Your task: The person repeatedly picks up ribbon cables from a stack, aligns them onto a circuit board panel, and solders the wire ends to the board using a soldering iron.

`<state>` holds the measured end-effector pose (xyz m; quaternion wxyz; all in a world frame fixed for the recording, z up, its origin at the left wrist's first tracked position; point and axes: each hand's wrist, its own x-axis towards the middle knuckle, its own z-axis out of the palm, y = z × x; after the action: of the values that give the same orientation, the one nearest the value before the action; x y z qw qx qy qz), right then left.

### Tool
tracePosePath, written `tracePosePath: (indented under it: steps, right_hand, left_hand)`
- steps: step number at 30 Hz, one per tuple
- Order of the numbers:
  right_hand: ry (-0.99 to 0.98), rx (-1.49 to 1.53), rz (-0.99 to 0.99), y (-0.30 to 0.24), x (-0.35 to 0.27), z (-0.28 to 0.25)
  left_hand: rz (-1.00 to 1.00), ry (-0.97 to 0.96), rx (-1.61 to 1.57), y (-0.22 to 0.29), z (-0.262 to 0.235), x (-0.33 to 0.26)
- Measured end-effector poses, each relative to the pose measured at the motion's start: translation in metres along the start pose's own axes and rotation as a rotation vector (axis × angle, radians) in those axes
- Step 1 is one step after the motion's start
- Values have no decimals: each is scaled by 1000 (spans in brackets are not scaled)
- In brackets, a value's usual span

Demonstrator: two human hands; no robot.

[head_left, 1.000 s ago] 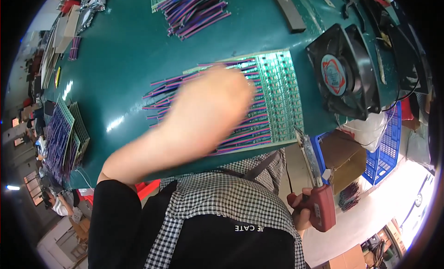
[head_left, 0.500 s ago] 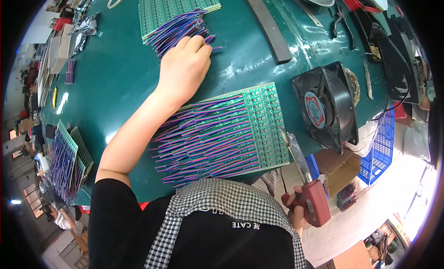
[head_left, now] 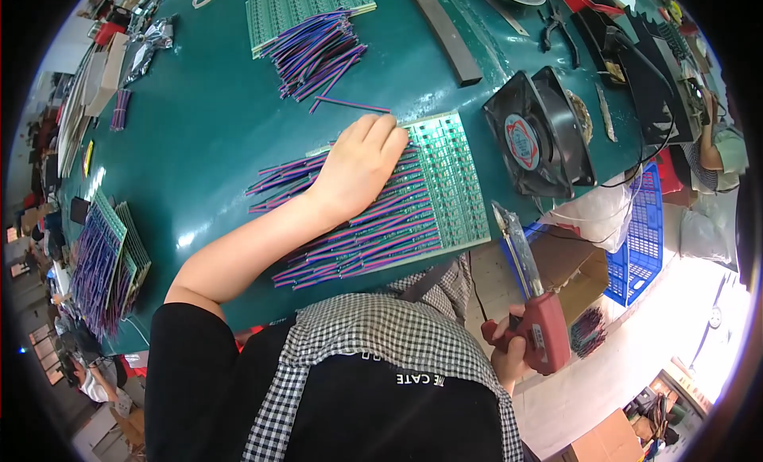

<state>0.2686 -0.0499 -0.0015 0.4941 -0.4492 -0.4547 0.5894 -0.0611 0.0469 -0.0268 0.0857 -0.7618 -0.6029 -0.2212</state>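
My left hand (head_left: 362, 164) is closed, its fingertips pressed together at the far edge of a green circuit board panel (head_left: 455, 180). Rows of purple, blue and red wires (head_left: 373, 235) cover the left part of that panel. What the fingers pinch is hidden beneath them. One loose wire (head_left: 354, 106) stretches from a wire pile (head_left: 318, 52) to just beyond the fingertips. My right hand (head_left: 513, 351) grips a red, pistol-shaped soldering gun (head_left: 547, 335), its long metal barrel pointing up beside the panel's right edge, with the tip apart from the panel.
A black fan (head_left: 540, 136) stands right of the panel. Behind the wire pile are stacked bare boards (head_left: 306, 13), with a metal bar (head_left: 445, 36) to their right. Wired boards (head_left: 107, 263) sit at the left edge. Pliers (head_left: 560, 36) lie far right; a blue crate (head_left: 640, 239) is below.
My left hand has come from the wire pile toward me and right, onto the wired panel. A loose wire now trails from the pile. The soldering gun stays in my right hand.
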Motion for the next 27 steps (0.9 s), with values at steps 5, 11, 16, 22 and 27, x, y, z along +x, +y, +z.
tracePosePath:
  steps: [5, 11, 16, 22, 27]
  right_hand:
    - [-20, 0, -93, 3, -14, -7]
    - [25, -12, -30, -2, -18, -3]
    - [18, -74, 42, -11, -16, 3]
    - [21, -137, 65, -13, -9, 9]
    - [48, -155, 121, -8, 8, 10]
  left_hand:
    - [-44, -28, -77, 4, -3, -12]
    - [-26, 29, -56, 0, 1, -13]
    - [-46, -45, -176, 8, -3, -24]
    - [-77, -114, -192, 26, -27, -35]
    - [-262, -159, -458, 26, -59, 35]
